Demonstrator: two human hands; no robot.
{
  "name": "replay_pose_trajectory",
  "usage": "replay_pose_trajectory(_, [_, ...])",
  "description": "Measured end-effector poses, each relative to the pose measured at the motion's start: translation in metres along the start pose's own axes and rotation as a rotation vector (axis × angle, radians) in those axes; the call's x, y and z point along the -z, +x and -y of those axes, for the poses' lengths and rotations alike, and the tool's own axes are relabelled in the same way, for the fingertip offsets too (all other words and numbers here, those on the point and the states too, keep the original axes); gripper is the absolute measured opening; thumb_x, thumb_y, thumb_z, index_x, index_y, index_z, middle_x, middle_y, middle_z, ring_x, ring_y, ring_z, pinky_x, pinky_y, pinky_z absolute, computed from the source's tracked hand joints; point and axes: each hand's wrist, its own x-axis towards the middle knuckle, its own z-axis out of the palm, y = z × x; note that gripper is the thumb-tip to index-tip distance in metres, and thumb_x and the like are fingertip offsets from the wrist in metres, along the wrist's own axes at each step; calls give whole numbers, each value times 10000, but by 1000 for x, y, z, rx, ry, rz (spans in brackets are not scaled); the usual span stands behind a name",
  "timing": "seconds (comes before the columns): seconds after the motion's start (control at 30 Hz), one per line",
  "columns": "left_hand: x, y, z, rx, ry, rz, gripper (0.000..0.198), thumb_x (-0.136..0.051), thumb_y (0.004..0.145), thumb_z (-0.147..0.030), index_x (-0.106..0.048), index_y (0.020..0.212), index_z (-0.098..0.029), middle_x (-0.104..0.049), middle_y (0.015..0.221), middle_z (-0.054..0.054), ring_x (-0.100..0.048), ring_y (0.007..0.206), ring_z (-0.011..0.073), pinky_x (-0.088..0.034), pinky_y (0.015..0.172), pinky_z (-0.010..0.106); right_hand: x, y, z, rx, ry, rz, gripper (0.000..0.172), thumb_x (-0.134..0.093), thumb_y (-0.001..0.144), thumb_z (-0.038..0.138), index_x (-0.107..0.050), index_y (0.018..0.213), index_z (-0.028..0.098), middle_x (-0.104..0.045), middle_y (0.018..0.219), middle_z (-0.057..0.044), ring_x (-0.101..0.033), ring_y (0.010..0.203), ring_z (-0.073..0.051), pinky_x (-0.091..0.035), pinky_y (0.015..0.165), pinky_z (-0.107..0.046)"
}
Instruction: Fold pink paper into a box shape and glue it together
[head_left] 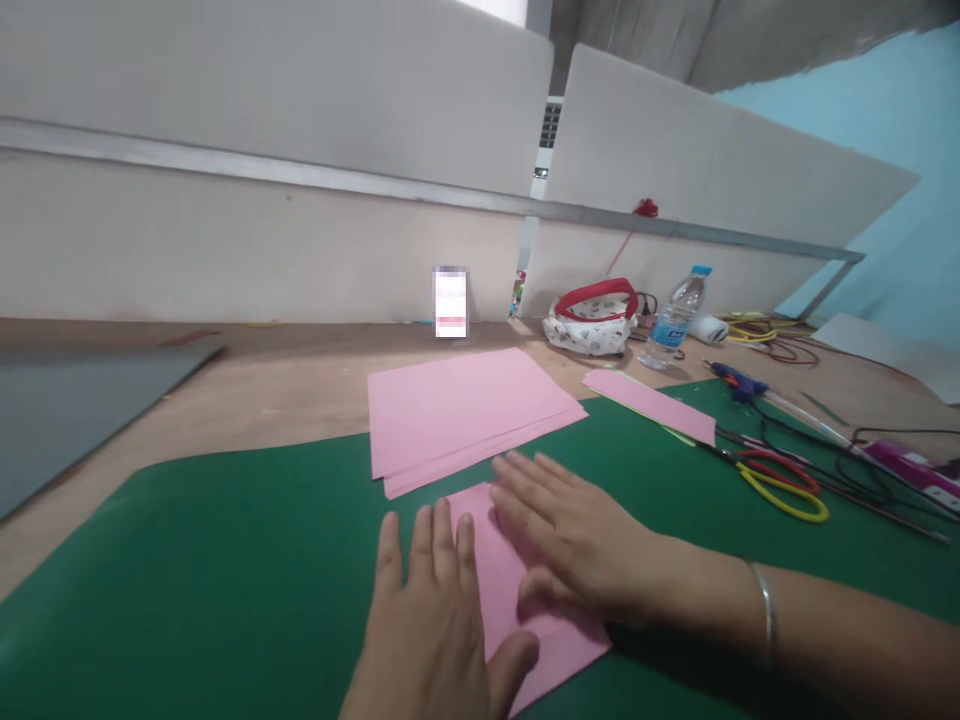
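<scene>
Pink paper (498, 598) under left hand (433, 625), right hand (574, 540)

On the mat (262, 560), your left hand (431, 620) and right hand (574, 545) lie partly over a sheet (501, 595). Behind it lies the stack (465, 415); farther back, the phone (450, 302). To your right, the glue gun (739, 381) lies behind the scissors (742, 464); farther back, the pouch (589, 333) stands left of the bottle (670, 330).

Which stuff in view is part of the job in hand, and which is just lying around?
Apparently in the job:
- folded-looking pink paper under the left hand and right hand
- stacked pink sheets, likely
- green mat, as work surface

Apparently lying about:
- scissors
- blue glue gun
- water bottle
- red-trimmed pouch
</scene>
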Motion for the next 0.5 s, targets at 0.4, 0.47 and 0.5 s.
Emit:
replay_pose_trajectory(0.4, [-1, -2, 3, -18, 28, -5, 798, -424, 787, -621, -477, 1297, -9, -409, 1344, 324, -371, 1253, 490, -295, 979, 683, -5, 3, -21, -103, -32, -96, 623, -416, 928, 446, -337, 1414, 65, -242, 1496, -181, -149, 1400, -294, -137, 1132, -515])
replay_pose_trajectory(0.47, [-1, -3, 7, -37, 6, -33, 787, -440, 788, -611, -455, 1324, -36, -376, 1376, 312, -365, 1260, 489, -325, 954, 688, -7, 4, -23, -81, 17, -182, 528, -415, 933, 323, -360, 1398, 80, -342, 1463, -161, -234, 1380, -265, -208, 1123, -490])
replay_pose_trajectory(0.5, [-2, -2, 10, -50, -8, -57, 760, -434, 803, -589, -435, 1344, -56, -359, 1397, 296, -355, 1273, 477, -335, 950, 684, -8, 6, -24, -71, 55, -236, 492, -404, 929, 268, -376, 1381, 77, -401, 1429, -163, -291, 1358, -251, -255, 1108, -476])
